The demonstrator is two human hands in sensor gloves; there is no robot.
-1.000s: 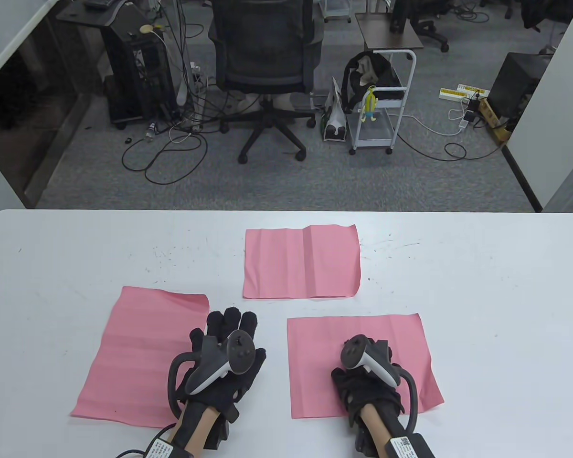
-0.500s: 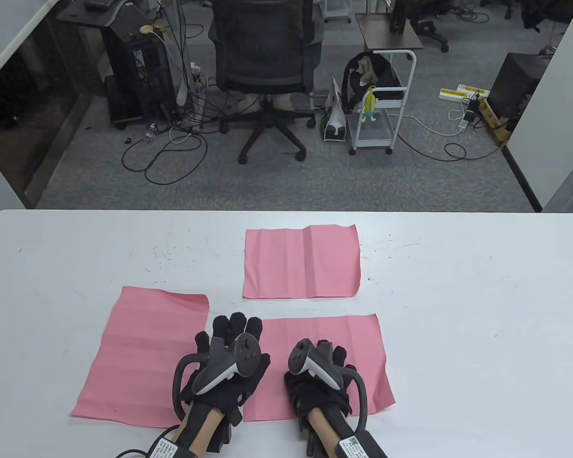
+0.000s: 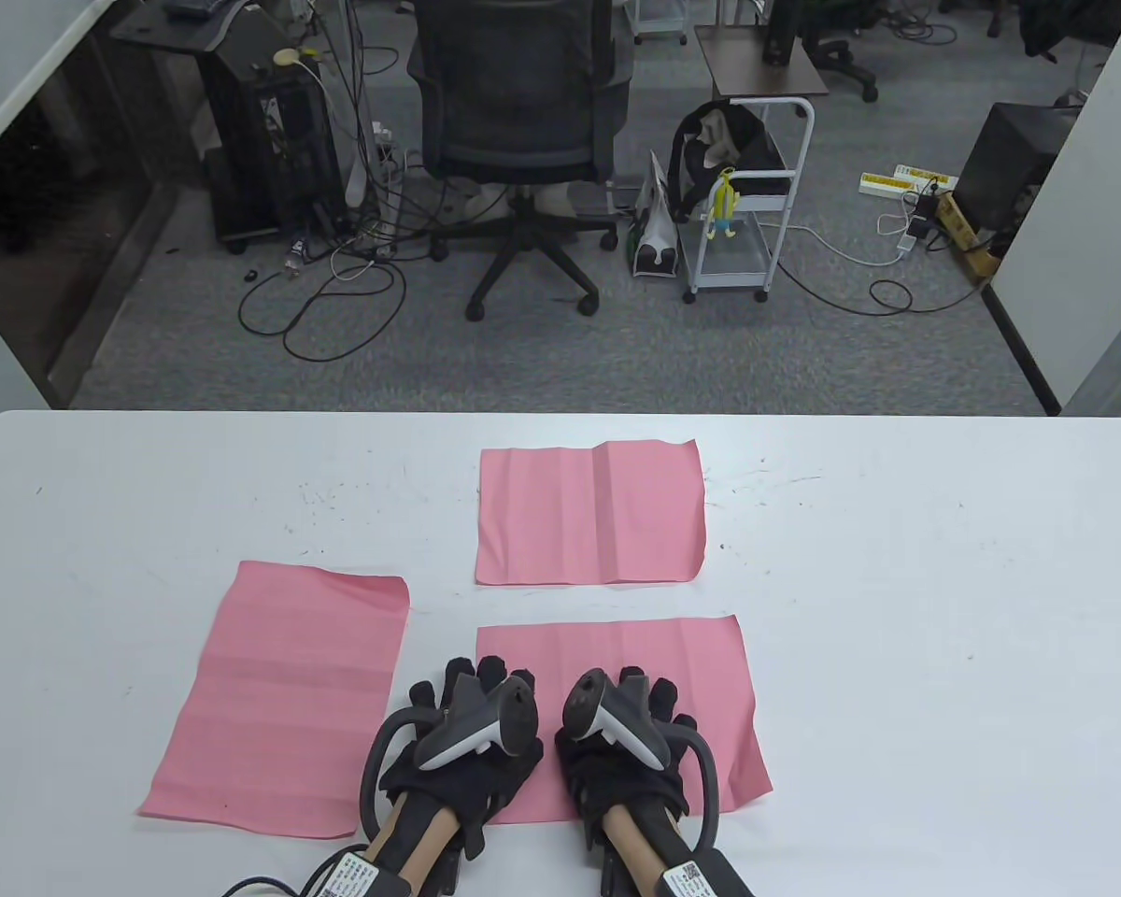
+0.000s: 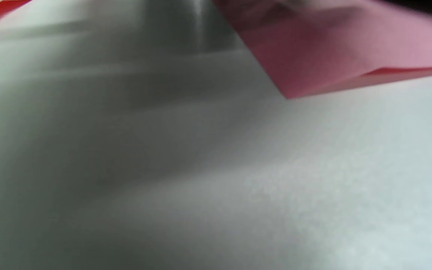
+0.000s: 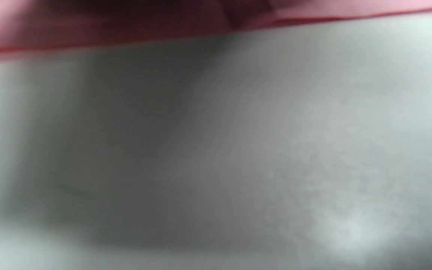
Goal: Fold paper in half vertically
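A pink paper sheet (image 3: 701,673) lies flat on the white table (image 3: 943,607) in front of me. My left hand (image 3: 472,696) rests flat on the sheet's left part, fingers spread. My right hand (image 3: 649,705) rests flat on its middle, fingers spread. The sheet's near left corner (image 4: 332,56) shows in the left wrist view. Its near edge (image 5: 126,26) shows blurred in the right wrist view. No fingers show in either wrist view.
A second pink sheet (image 3: 280,691) lies to the left. A third pink sheet with a centre crease (image 3: 590,512) lies farther back. An office chair (image 3: 521,121) and a white cart (image 3: 743,201) stand beyond the table's far edge.
My right hand slid the near sheet leftward toward the middle. My left hand moved off the left sheet, rightward and back, onto the near sheet's left part.
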